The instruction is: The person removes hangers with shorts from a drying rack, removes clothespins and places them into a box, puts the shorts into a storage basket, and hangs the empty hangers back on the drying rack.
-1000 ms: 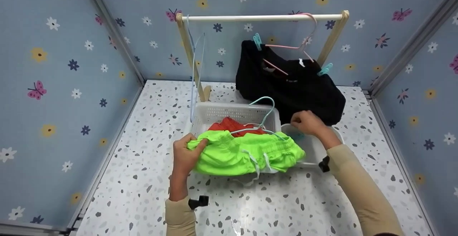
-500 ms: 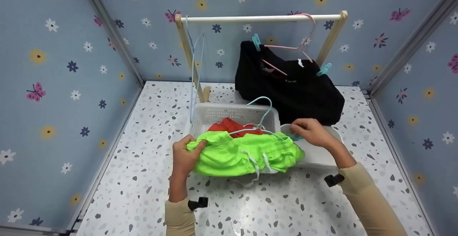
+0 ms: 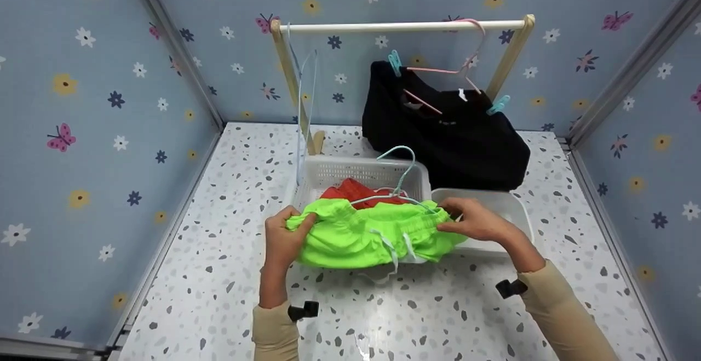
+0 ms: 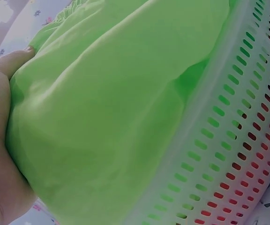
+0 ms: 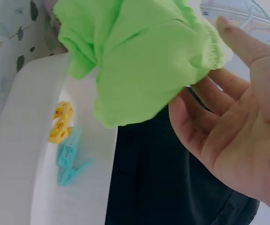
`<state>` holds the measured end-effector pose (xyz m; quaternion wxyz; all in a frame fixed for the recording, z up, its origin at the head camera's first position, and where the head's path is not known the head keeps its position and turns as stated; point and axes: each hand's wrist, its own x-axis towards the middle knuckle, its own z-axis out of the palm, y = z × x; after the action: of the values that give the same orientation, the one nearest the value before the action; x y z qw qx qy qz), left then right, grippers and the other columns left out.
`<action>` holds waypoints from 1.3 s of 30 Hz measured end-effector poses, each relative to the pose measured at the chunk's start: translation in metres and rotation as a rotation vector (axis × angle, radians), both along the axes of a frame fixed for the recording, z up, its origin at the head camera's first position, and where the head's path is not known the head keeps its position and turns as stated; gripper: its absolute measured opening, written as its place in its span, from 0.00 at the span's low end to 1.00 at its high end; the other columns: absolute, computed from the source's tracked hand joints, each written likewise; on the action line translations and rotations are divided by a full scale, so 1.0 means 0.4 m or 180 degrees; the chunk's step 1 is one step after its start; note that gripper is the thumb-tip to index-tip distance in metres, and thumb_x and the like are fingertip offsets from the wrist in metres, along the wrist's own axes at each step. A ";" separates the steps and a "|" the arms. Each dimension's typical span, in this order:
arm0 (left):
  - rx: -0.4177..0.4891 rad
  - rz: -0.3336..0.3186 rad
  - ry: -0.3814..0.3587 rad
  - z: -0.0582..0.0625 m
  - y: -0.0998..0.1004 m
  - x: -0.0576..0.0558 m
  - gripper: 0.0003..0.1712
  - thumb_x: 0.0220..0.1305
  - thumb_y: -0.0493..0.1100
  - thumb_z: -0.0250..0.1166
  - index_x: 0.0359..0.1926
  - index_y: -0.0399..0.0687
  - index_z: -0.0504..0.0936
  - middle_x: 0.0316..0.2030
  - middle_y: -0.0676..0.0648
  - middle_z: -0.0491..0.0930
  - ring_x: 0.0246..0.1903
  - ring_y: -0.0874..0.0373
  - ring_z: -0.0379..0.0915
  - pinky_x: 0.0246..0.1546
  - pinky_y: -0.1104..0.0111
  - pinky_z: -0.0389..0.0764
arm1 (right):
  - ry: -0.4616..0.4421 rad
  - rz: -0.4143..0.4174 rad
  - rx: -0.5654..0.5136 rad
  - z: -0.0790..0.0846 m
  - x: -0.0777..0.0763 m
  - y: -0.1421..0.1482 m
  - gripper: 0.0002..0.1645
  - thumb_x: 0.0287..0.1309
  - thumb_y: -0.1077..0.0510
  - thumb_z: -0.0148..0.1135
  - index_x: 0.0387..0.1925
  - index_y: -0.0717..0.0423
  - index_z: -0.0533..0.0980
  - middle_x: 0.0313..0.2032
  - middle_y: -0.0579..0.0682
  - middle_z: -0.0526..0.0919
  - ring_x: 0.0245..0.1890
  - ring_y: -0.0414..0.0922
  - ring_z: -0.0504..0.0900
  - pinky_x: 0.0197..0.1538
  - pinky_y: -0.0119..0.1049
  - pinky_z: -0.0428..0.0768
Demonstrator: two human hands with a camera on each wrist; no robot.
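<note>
Bright green drawstring shorts (image 3: pixel 350 240) lie over the front of a white perforated basket (image 3: pixel 361 168), with a light-blue hanger (image 3: pixel 402 180) at their waistband. My left hand (image 3: pixel 285 238) grips the left end of the waistband between thumb and fingers. At the right end is my right hand (image 3: pixel 476 219). In the right wrist view its fingers (image 5: pixel 219 96) touch the waistband edge from behind, while the thumb stands apart from the cloth. Red cloth (image 3: pixel 353 192) lies inside the basket behind the shorts.
A white tub (image 3: pixel 520 213) at the right holds a yellow clothespin (image 5: pixel 61 123) and blue-green clothespins (image 5: pixel 69 154). Behind, a black garment (image 3: pixel 438 136) hangs clipped to a pink hanger (image 3: pixel 475 49) on a rack (image 3: pixel 405 27). A pale blue hanger (image 3: pixel 300 109) hangs at the rack's left.
My right hand has moved from over the white tub to the right end of the shorts' waistband, its fingers spreading apart. The left hand keeps its grip in the same place.
</note>
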<state>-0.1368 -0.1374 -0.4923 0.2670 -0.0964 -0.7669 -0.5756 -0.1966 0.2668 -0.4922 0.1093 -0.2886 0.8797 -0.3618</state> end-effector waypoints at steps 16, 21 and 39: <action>-0.0589 0.0436 0.0013 -0.080 -0.034 -0.037 0.07 0.55 0.42 0.74 0.27 0.45 0.84 0.27 0.52 0.80 0.29 0.58 0.74 0.33 0.67 0.72 | 0.0739 -0.0510 -0.1043 -0.025 -0.003 -0.056 0.07 0.60 0.66 0.64 0.40 0.57 0.81 0.31 0.50 0.81 0.29 0.39 0.73 0.35 0.27 0.70; -0.1352 0.0620 0.0057 -0.060 -0.031 -0.034 0.06 0.58 0.40 0.70 0.34 0.42 0.85 0.32 0.48 0.79 0.36 0.52 0.74 0.39 0.61 0.74 | 0.1346 -0.0385 -0.1314 0.041 0.024 -0.100 0.09 0.52 0.76 0.65 0.36 0.67 0.80 0.30 0.58 0.81 0.28 0.43 0.75 0.34 0.26 0.71; -0.2110 0.0693 0.0254 -0.028 -0.015 -0.022 0.06 0.68 0.43 0.62 0.35 0.47 0.81 0.29 0.50 0.81 0.20 0.53 0.75 0.19 0.59 0.74 | 0.1788 -0.0403 -0.1402 0.103 0.036 -0.174 0.11 0.46 0.78 0.69 0.33 0.68 0.81 0.28 0.57 0.81 0.23 0.46 0.72 0.29 0.28 0.67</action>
<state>-0.1454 -0.1435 -0.5036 0.3108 -0.1179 -0.9068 -0.2593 -0.1824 0.1970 -0.4511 -0.2242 -0.3383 0.7925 -0.4552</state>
